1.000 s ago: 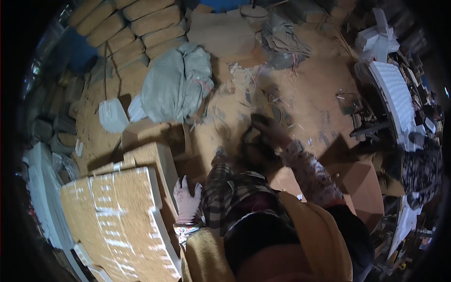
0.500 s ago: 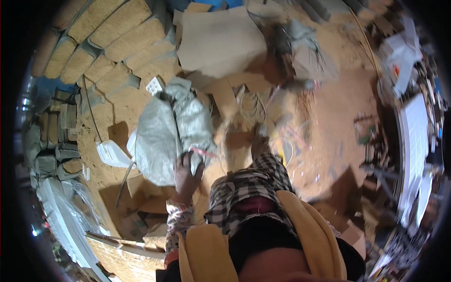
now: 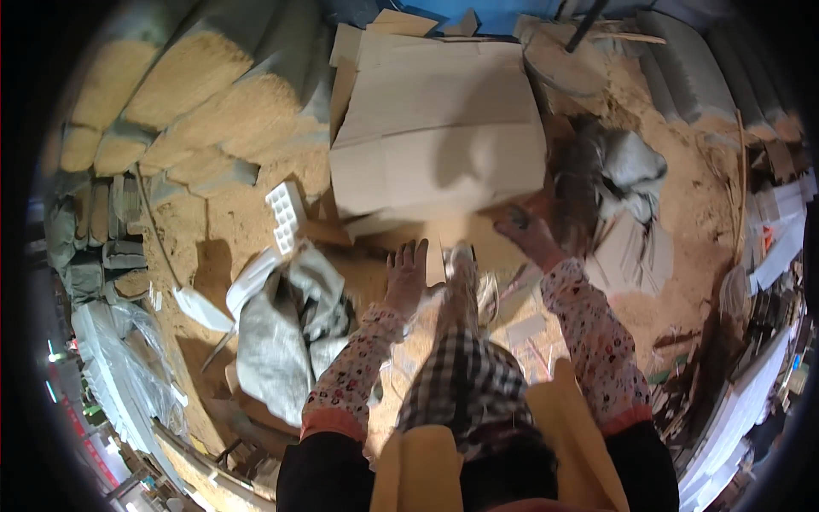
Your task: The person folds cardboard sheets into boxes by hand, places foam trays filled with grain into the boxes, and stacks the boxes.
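My left hand [image 3: 407,277] is reached forward with its fingers spread, holding nothing. It is just beyond the grey-white woven sack [image 3: 273,350] and near the front edge of a large flattened cardboard sheet [image 3: 435,119]. Farther right, my right hand [image 3: 527,235] is over the near right corner of that cardboard, fingers stretched apart and nothing visible in them. Between the two hands my foot [image 3: 461,260] steps forward on the floor. A white tray with square cells [image 3: 286,218] lies left of the cardboard.
Long bags packed with tan material [image 3: 196,72] are stacked at the far left. A long-handled white shovel [image 3: 200,309] lies on the left floor. Another grey sack [image 3: 631,171] and cardboard scraps [image 3: 631,256] lie at right. White sheets [image 3: 742,427] line the right side.
My left hand has left the woven sack and moved forward and right. My right hand has come into view at the cardboard. The view has moved nearer to the cardboard sheet.
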`<state>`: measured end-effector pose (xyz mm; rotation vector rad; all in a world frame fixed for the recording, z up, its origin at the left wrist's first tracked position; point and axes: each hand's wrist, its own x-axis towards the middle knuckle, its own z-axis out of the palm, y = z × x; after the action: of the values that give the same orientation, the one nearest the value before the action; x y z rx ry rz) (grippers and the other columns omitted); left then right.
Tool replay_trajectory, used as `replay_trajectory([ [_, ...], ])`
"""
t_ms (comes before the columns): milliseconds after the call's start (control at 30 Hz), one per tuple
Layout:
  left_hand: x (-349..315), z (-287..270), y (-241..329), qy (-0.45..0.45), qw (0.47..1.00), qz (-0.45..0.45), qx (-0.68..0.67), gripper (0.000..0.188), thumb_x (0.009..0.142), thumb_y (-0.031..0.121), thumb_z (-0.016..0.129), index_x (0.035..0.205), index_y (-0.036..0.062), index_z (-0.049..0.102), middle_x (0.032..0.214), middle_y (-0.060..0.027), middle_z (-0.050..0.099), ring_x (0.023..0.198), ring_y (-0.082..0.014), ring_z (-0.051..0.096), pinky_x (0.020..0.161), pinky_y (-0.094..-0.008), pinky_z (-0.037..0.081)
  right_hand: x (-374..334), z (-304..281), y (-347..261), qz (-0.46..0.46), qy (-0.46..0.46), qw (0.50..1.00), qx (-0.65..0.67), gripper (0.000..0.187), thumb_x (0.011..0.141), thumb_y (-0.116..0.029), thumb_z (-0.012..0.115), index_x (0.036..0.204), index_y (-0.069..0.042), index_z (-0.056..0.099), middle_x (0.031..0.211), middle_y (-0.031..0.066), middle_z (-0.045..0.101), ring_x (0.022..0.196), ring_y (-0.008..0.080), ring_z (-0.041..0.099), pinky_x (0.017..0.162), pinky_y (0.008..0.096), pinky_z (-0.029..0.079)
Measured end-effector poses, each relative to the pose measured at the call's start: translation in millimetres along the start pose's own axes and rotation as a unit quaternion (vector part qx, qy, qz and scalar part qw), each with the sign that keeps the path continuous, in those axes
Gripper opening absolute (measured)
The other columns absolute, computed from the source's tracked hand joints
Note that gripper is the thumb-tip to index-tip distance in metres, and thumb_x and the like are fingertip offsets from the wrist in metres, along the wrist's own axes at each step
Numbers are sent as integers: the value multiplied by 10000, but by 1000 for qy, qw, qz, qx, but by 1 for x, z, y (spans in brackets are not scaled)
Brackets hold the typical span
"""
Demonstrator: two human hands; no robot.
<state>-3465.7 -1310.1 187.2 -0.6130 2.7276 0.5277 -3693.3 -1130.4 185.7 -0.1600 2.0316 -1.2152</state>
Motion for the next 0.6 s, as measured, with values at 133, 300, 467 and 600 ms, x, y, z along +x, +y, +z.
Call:
replay_trajectory([
  [133, 210, 53, -53, 52, 991, 2, 121, 1130, 595, 561, 784, 1444, 37, 252, 1419, -182, 375, 1306, -352, 360, 1090, -527, 266, 133, 43, 23, -128, -102, 972, -171, 765, 744, -460, 733, 1279, 26, 481, 1240, 199, 550, 1191, 315, 512, 998, 383, 413],
  [300, 446, 125, -83, 93, 979, 22, 183, 1065, 688, 707, 625, 1415, -1, 302, 1382, -193, 410, 1303, -349, 353, 1105, -553, 201, 319, 36, 127, -239, -33, 850, -468, 845, 788, -632, 581, 1332, -2, 433, 1337, 210, 459, 1264, 369, 408, 1051, 458, 333],
  [467, 496, 220, -75, 252, 956, 15, 151, 856, 853, 606, 499, 1399, -28, 316, 1422, -243, 354, 1318, -401, 326, 1105, -583, 179, 516, 19, 125, -365, 118, 708, -593, 764, 817, -567, 589, 1365, -65, 415, 1321, 170, 479, 1263, 347, 411, 1057, 466, 315],
  [600, 500, 208, -96, 302, 950, 43, 69, 831, 856, 592, 510, 1409, 1, 322, 1408, -232, 358, 1315, -405, 320, 1085, -610, 193, 590, 9, 85, -136, 26, 837, -529, 820, 804, -668, 542, 1450, -196, 364, 1537, 153, 235, 1438, 359, 102, 1148, 502, 103],
])
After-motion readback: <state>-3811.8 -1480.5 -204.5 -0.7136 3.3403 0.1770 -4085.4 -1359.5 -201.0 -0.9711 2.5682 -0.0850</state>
